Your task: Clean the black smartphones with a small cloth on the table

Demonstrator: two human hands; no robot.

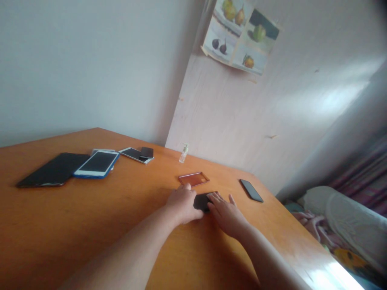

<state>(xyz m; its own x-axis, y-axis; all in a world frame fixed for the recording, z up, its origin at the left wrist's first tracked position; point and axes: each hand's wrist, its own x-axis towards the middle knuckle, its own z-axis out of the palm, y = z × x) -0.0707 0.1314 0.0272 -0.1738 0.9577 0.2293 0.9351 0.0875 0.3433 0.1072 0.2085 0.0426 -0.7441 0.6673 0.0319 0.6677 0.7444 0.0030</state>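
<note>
In the head view, a black phone (pixel 201 202) lay flat on the orange-brown counter (pixel 121 229), between the person's two hands. The left hand (pixel 183 204) held its left end, the thumb along the near edge and the other fingers curled toward the far side. The right hand (pixel 226 212) rested over its right end, fingers laid across the top; whether they gripped it, I could not tell.

Just beyond the black phone sat a reddish clear phone case (pixel 193 179), and farther back a small pump bottle (pixel 183 154) stood upright near the wall. A dark phone (pixel 251 190) lay well apart to the right, near the counter's edge. On the left, a blue-edged phone (pixel 98 163) overlapped a black tablet (pixel 53 171); behind them was a white phone (pixel 130 153) with a small dark object (pixel 147 152) on it.
</note>
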